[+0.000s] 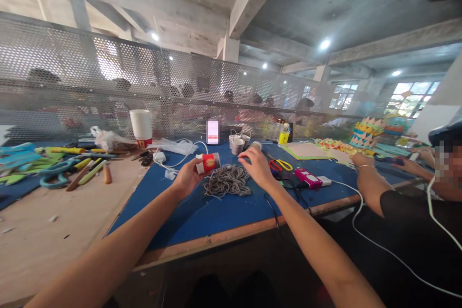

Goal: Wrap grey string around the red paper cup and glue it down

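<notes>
My left hand (187,177) is closed round a small red and white paper cup (208,162), held on its side above the blue mat (224,211). My right hand (257,166) hovers just right of the cup, fingers curled and pinched together near a strand I cannot make out clearly. Below and between the hands lies a tangled heap of grey cord (227,181).
A lit phone (212,132) stands upright behind small wrapped cups (237,144). Yellow-handled scissors (280,164), a pink device (308,178), white cables and a stack of paper cups (141,127) lie around. Another person (407,211) sits at the right. A perforated metal screen (108,86) runs behind the table.
</notes>
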A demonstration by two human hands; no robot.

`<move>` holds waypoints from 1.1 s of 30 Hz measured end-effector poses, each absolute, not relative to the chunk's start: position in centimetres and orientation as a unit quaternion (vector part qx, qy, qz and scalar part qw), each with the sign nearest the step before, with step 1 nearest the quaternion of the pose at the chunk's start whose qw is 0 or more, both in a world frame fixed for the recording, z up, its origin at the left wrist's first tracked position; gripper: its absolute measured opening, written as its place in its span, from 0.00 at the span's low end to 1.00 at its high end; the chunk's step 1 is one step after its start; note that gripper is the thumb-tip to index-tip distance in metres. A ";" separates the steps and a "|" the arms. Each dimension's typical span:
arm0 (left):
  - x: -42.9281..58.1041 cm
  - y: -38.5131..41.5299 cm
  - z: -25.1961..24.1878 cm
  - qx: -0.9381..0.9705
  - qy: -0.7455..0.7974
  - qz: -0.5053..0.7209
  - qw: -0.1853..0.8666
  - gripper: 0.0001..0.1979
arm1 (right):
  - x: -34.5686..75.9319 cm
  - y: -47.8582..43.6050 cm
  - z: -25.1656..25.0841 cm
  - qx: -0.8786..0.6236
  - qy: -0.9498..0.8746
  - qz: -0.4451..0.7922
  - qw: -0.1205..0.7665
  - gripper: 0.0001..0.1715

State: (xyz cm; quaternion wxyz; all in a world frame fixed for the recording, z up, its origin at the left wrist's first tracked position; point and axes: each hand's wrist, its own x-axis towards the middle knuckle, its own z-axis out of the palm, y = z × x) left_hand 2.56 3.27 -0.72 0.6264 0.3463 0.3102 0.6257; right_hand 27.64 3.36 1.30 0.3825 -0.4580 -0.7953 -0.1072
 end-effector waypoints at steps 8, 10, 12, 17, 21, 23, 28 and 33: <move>2.5 3.7 -1.4 0.372 0.292 0.616 0.630 0.07 | 19.8 3.0 2.0 -0.331 -0.861 -0.174 0.345 0.08; 2.6 3.8 -1.5 0.374 0.295 0.615 0.628 0.06 | 19.4 3.3 1.7 -0.333 -0.861 -0.188 0.335 0.05; 2.7 3.7 -1.4 0.379 0.298 0.611 0.628 0.06 | 19.3 3.5 1.6 -0.334 -0.861 -0.190 0.334 0.04; 3.0 3.3 -1.1 0.381 0.312 0.607 0.624 0.07 | 19.3 3.7 1.9 -0.329 -0.862 -0.164 0.350 0.06; 3.0 3.1 -0.9 0.375 0.317 0.611 0.621 0.07 | 19.7 3.7 2.9 -0.343 -0.867 -0.116 0.342 0.05; 3.0 3.1 -0.9 0.375 0.320 0.611 0.619 0.07 | 20.0 3.7 3.5 -0.346 -0.871 -0.096 0.336 0.03; 3.1 3.2 -1.0 0.373 0.326 0.610 0.618 0.06 | 20.7 3.9 4.2 -0.338 -0.882 -0.085 0.318 0.04; 3.1 3.1 -0.9 0.375 0.330 0.605 0.620 0.07 | 20.9 4.0 4.2 -0.329 -0.880 -0.091 0.330 0.02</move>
